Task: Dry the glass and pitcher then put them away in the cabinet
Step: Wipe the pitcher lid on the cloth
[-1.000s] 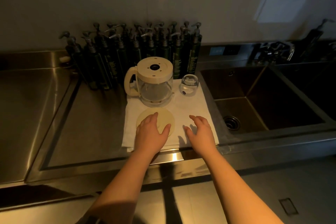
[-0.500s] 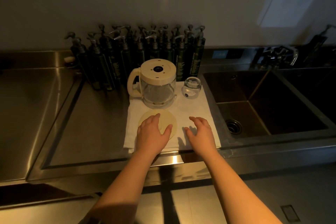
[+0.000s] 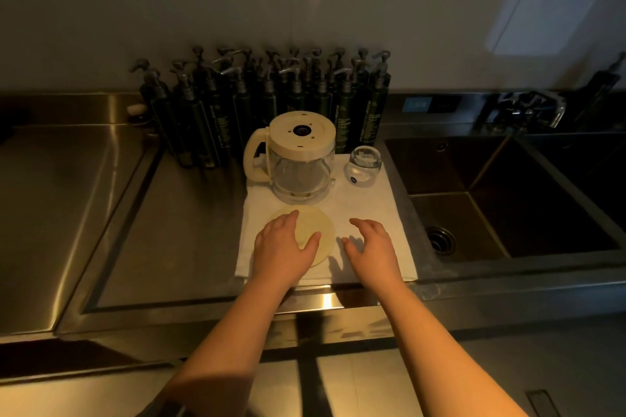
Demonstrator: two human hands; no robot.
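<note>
A glass pitcher [image 3: 301, 166] with a cream base and handle stands upside down at the back of a white towel [image 3: 372, 210] on the steel counter. Right of it, a small clear glass [image 3: 364, 166] also sits inverted on the towel. A round cream lid [image 3: 320, 230] lies flat near the towel's front. My left hand [image 3: 283, 249] rests over the lid's left part with fingers spread. My right hand [image 3: 374, 247] hovers over the bare towel just right of the lid, fingers relaxed and holding nothing.
Several dark pump bottles [image 3: 264, 105] stand in rows against the wall behind the pitcher. A deep steel sink [image 3: 508, 200] with a drain lies to the right, with a tap [image 3: 525, 108] behind it. A flat steel drainboard [image 3: 67, 200] extends left.
Both hands stay almost where they were on the lid and towel. The view has tilted slightly, so everything sits a bit lower in frame.
</note>
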